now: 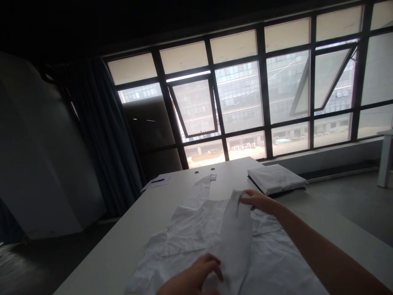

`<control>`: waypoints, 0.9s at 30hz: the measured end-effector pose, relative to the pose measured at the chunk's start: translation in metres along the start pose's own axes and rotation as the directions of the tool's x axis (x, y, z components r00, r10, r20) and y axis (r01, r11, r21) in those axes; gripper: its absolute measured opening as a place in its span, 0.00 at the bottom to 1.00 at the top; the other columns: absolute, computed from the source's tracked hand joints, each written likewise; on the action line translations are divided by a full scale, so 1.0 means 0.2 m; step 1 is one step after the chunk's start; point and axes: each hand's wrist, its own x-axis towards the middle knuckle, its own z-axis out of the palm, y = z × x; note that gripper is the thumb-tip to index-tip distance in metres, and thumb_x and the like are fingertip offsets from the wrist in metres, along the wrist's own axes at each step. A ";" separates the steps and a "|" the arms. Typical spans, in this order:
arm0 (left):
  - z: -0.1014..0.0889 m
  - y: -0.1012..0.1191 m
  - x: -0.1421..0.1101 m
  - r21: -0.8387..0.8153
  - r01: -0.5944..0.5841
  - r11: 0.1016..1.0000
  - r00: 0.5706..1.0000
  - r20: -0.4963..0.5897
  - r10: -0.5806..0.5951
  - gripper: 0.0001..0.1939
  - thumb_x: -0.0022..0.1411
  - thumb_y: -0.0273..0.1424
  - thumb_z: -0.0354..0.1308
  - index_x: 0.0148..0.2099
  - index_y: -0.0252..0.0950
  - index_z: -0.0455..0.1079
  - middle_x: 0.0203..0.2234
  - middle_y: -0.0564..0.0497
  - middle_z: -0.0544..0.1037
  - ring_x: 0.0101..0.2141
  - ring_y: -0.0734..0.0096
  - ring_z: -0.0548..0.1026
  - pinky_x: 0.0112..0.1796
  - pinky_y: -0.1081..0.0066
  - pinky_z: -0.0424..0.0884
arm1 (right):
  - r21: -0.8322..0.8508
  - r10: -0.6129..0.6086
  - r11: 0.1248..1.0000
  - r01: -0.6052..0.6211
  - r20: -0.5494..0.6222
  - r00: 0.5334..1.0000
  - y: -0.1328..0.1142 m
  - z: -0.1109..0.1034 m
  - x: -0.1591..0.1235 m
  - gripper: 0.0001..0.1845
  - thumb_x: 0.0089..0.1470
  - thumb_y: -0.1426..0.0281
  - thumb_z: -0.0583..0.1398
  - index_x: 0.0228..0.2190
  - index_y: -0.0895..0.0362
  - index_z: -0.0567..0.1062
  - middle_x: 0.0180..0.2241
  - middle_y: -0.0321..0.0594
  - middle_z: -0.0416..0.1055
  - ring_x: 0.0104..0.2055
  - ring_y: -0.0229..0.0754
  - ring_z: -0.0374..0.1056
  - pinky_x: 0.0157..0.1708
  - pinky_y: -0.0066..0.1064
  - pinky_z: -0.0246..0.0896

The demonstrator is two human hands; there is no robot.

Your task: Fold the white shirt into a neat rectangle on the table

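A white garment (187, 233), long-sleeved and wrinkled, lies spread on the white table, with one sleeve (201, 190) stretched toward the far end. My right hand (256, 200) is closed on the upper end of a folded-over white strip of the garment (236, 233), thumb and fingers pinching its edge. At the bottom of the view, my left hand (199, 274) is over the near part of the cloth beside that strip. Its fingers are bent and apart, slightly blurred, and the lower part of the hand is cut off by the frame.
The white table (113, 246) runs toward the windows. A stack of folded white cloth (278, 178) with a dark layer beneath lies at the right. Paper (162, 182) with a blue pen (158, 180) rests at the far left corner. A dark curtain (101, 143) hangs left.
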 end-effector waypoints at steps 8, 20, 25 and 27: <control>-0.09 -0.39 0.07 0.076 0.333 0.940 0.889 -0.357 -0.286 0.22 0.61 0.35 0.59 0.56 0.36 0.64 0.55 0.42 0.70 0.54 0.60 0.68 0.56 0.66 0.62 | -0.299 0.057 0.922 -0.246 -0.523 0.850 0.30 0.32 0.19 0.32 0.61 0.65 0.56 0.63 0.61 0.59 0.46 0.53 0.72 0.49 0.49 0.70 0.49 0.36 0.60; -0.19 -0.33 -0.07 0.294 0.629 0.720 0.775 -0.157 -0.612 0.16 0.49 0.42 0.64 0.38 0.40 0.76 0.32 0.53 0.78 0.34 0.61 0.74 0.32 0.69 0.62 | -0.646 -0.106 0.719 -0.256 -0.466 0.878 0.41 0.33 0.17 0.23 0.60 0.72 0.54 0.56 0.60 0.64 0.39 0.47 0.73 0.44 0.47 0.69 0.48 0.35 0.52; -0.17 -0.29 -0.08 0.332 0.597 0.730 0.799 -0.166 -0.578 0.11 0.48 0.36 0.62 0.35 0.39 0.74 0.33 0.51 0.77 0.34 0.60 0.73 0.33 0.68 0.65 | -0.702 -0.135 0.690 -0.177 -0.365 0.921 0.43 0.35 0.16 0.13 0.58 0.69 0.56 0.43 0.56 0.76 0.45 0.46 0.72 0.51 0.48 0.66 0.52 0.37 0.52; -0.17 -0.27 -0.09 0.339 0.544 0.768 0.838 -0.172 -0.518 0.11 0.54 0.36 0.57 0.39 0.40 0.74 0.37 0.50 0.78 0.37 0.60 0.73 0.39 0.67 0.66 | -0.708 -0.161 0.694 -0.127 -0.325 0.932 0.44 0.35 0.17 0.19 0.59 0.71 0.54 0.50 0.54 0.75 0.51 0.44 0.70 0.55 0.45 0.64 0.54 0.34 0.53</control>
